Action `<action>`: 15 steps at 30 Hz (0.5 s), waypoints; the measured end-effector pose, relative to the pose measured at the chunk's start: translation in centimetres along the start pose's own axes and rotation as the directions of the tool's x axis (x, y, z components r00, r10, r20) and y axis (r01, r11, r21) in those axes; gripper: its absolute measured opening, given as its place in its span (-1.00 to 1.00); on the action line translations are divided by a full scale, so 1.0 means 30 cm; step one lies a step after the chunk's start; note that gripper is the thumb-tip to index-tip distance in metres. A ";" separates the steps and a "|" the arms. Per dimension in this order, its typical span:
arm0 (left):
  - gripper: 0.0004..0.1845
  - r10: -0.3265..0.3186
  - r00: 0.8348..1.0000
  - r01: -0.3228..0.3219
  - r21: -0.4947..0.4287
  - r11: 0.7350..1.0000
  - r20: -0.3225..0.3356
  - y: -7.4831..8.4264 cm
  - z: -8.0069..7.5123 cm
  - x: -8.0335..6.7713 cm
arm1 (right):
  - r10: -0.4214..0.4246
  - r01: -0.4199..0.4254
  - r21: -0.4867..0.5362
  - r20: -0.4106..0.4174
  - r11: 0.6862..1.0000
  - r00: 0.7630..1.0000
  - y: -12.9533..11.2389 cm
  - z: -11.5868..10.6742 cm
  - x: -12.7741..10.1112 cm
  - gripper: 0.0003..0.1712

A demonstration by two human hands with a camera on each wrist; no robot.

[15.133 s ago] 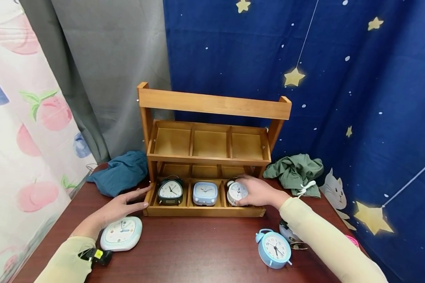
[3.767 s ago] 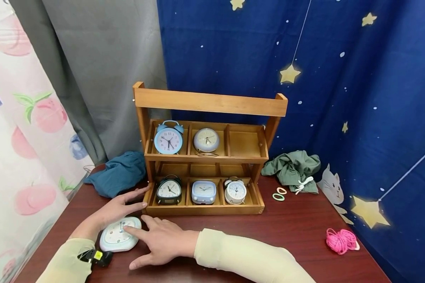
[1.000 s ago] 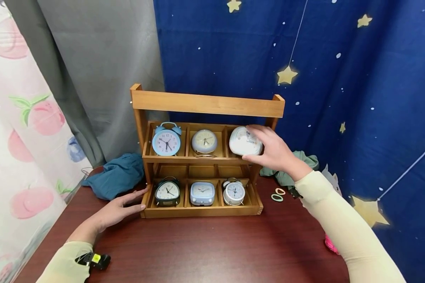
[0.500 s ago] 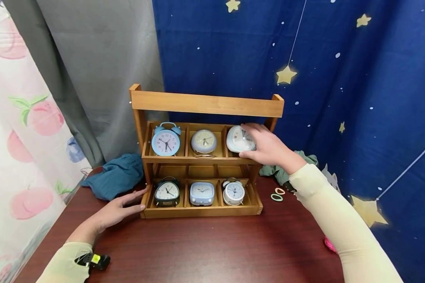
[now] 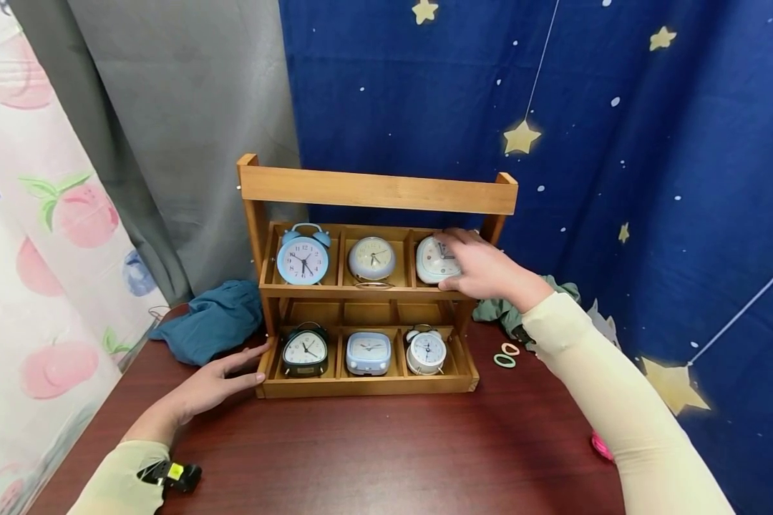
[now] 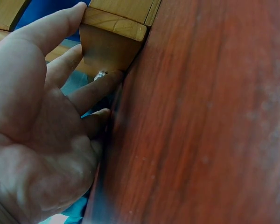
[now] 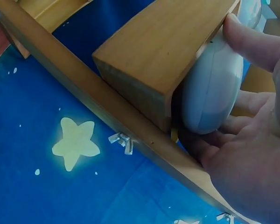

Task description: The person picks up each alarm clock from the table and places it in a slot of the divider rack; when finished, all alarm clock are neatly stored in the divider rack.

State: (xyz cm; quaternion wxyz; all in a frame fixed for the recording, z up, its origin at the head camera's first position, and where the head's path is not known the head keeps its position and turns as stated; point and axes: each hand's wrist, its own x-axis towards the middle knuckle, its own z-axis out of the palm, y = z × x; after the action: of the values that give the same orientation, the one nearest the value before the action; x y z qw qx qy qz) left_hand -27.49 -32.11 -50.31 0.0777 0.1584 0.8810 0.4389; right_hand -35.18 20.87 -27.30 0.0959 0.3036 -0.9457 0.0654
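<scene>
A person's right hand [image 5: 483,268] curls its fingers and thumb around a pale blue, rounded-square alarm clock with a white face [image 5: 435,259], holding it upright in the upper right compartment of a two-tier wooden shelf rack [image 5: 376,189]. In the right wrist view the clock's smooth pale back [image 7: 210,88] sits against the compartment's wooden side wall. The left hand [image 5: 211,383] rests with straight fingers flat against the rack's lower left corner, gripping nothing.

The rack stands on a dark red-brown wooden table [image 5: 373,450]. Behind it hang a navy blue curtain with yellow stars [image 5: 618,143] and a grey curtain [image 5: 180,107].

The right hand covers the right part of the clock's face. A pink object [image 5: 600,445] is mostly hidden behind the right sleeve, and the green cloth [image 5: 509,309] is partly hidden too.
</scene>
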 end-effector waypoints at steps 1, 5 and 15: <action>-0.21 0.002 1.000 -0.002 0.003 1.000 0.000 -0.001 -0.001 0.000 | 0.000 0.000 0.004 0.008 1.000 1.000 0.000 0.001 0.002 0.06; -0.21 0.003 1.000 -0.003 0.011 1.000 -0.002 -0.004 -0.008 0.000 | 0.002 -0.005 0.061 0.048 0.998 0.999 0.001 0.006 0.017 0.01; -0.21 0.003 1.000 -0.003 0.007 1.000 0.001 -0.009 -0.007 0.002 | 0.042 -0.067 0.293 0.090 0.954 0.995 0.018 0.027 0.050 -0.05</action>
State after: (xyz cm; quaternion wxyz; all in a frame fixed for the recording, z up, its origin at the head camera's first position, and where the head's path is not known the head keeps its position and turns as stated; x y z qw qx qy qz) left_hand -27.65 -32.42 -50.40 0.0769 0.1604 0.8822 0.4360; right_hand -36.81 20.32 -27.78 0.0082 0.2908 -0.9365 0.1960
